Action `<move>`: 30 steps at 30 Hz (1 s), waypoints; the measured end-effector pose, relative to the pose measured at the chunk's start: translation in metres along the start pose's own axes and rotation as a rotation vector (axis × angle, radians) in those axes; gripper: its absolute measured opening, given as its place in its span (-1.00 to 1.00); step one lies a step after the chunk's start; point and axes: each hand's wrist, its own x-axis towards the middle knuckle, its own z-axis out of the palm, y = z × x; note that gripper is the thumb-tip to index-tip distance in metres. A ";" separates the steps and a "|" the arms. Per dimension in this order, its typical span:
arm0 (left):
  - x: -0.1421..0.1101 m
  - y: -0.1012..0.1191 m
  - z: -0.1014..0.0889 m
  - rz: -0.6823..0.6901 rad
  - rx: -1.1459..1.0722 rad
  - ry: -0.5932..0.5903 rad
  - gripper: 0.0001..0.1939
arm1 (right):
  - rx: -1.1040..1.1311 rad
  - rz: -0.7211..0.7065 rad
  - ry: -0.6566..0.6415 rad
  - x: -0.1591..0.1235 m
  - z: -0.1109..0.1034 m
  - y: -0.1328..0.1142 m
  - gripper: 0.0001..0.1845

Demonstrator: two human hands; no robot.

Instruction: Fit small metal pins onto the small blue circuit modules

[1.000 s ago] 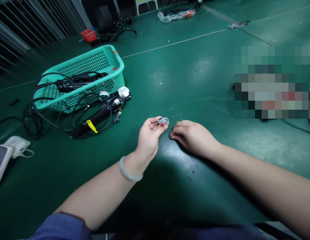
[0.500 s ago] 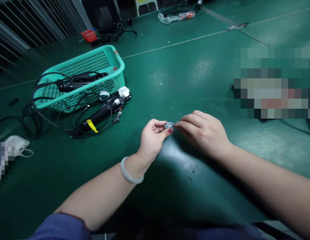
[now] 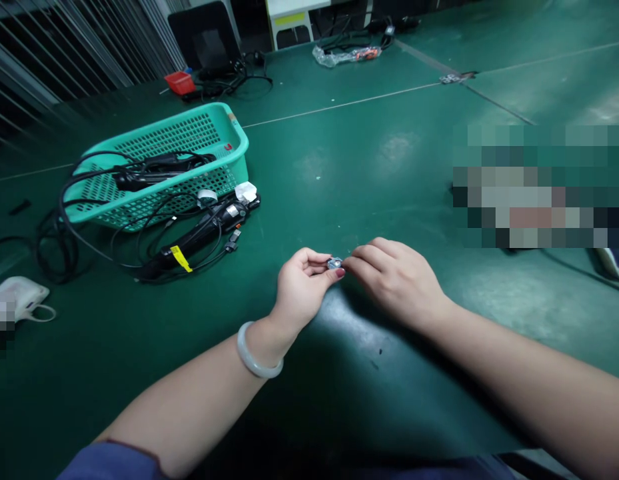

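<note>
A small silvery, bluish part (image 3: 334,264) is pinched between the thumb and fingers of my left hand (image 3: 302,283), held above the green table. It is too small for me to make out its kind. My right hand (image 3: 396,277) comes in from the right with its fingers bent together, the tips at the part's right edge. What those fingertips grip, if anything, is hidden by the fingers. A pale bangle (image 3: 256,351) circles my left wrist.
A turquoise basket (image 3: 236,143) with black cabled devices stands at the left on the green table (image 3: 289,220). In front of it lies a black tool-like device (image 3: 204,230) with cables. A red tray (image 3: 180,83) and a plastic-wrapped item (image 3: 339,56) lie farther back.
The view has tilted up slightly, so the scene sits lower in the picture. Both hands stay together at the small part, which looks turned a little.
</note>
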 end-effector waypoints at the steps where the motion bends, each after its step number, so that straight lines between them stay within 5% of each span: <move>1: 0.000 -0.001 0.000 -0.004 -0.017 -0.008 -0.63 | 0.015 0.006 0.005 -0.001 0.002 0.001 -0.71; 10: 0.001 -0.002 -0.003 -0.091 -0.252 -0.071 -0.68 | 0.307 0.169 0.129 -0.004 0.004 0.006 -0.78; 16: 0.003 -0.002 -0.003 -0.084 -0.270 -0.012 -0.71 | 0.405 0.409 -0.336 -0.009 -0.006 0.013 -0.68; 19: 0.003 -0.002 -0.002 -0.076 -0.258 -0.016 -0.71 | 0.443 0.436 -0.442 -0.012 0.002 0.014 -0.79; 30: 0.003 -0.001 -0.002 -0.072 -0.255 -0.012 -0.72 | 0.631 0.388 -0.269 -0.009 0.011 0.031 -0.77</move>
